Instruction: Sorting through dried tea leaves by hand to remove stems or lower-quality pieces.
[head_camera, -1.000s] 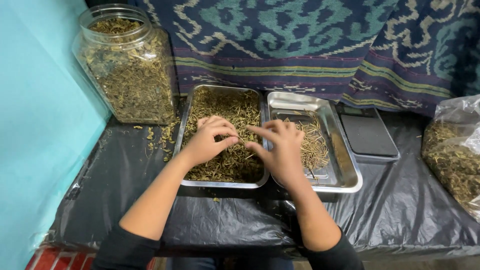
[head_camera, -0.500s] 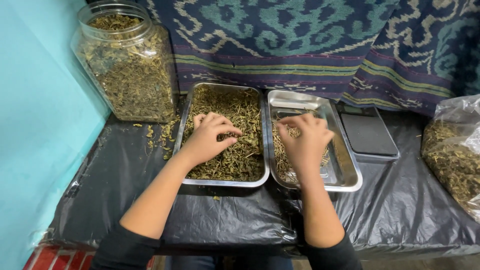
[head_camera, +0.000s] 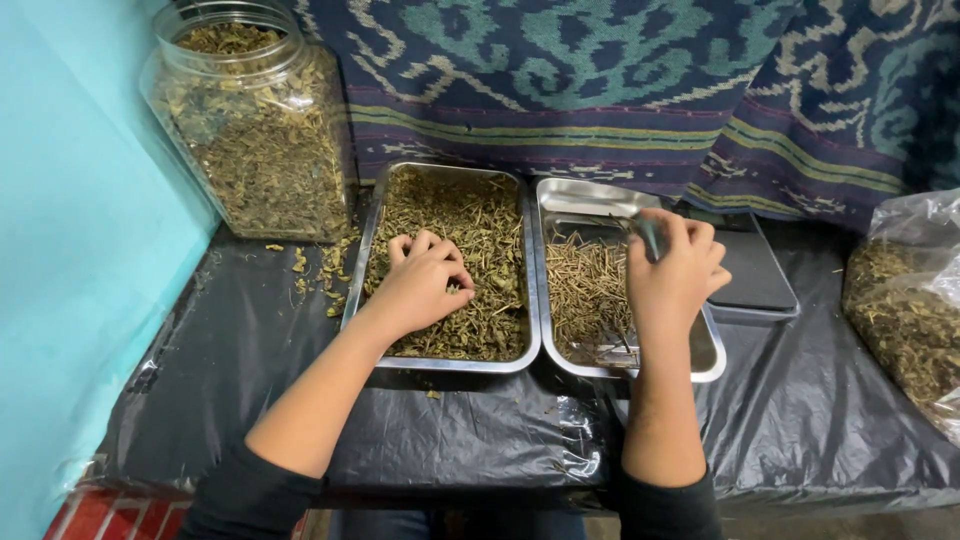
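Note:
My left hand (head_camera: 425, 282) lies in the left steel tray (head_camera: 357, 290), fingers curled and bunched into the dried green herbs (head_camera: 480, 225) that fill it. My right hand (head_camera: 675, 275) is over the right side of the right steel tray (head_camera: 590, 200), its fingers closed around the tray's right rim, with a bit of shiny metal showing between them. Thin dried stems (head_camera: 585, 290) lie spread over the left half of that tray. The two trays stand side by side, touching.
A big clear plastic jar (head_camera: 255, 130) of dried herbs stands at the back left, with spilled bits (head_camera: 320, 272) beside it. A dark flat scale (head_camera: 748, 270) lies right of the trays, a clear bag of herbs (head_camera: 905, 310) at far right. Black plastic sheet (head_camera: 450, 430) covers the table; patterned cloth (head_camera: 600, 80) hangs behind.
My right hand moved from the left tray across to the right tray's right rim. The stems now lie more to the left of that tray. My left hand stayed in the herbs.

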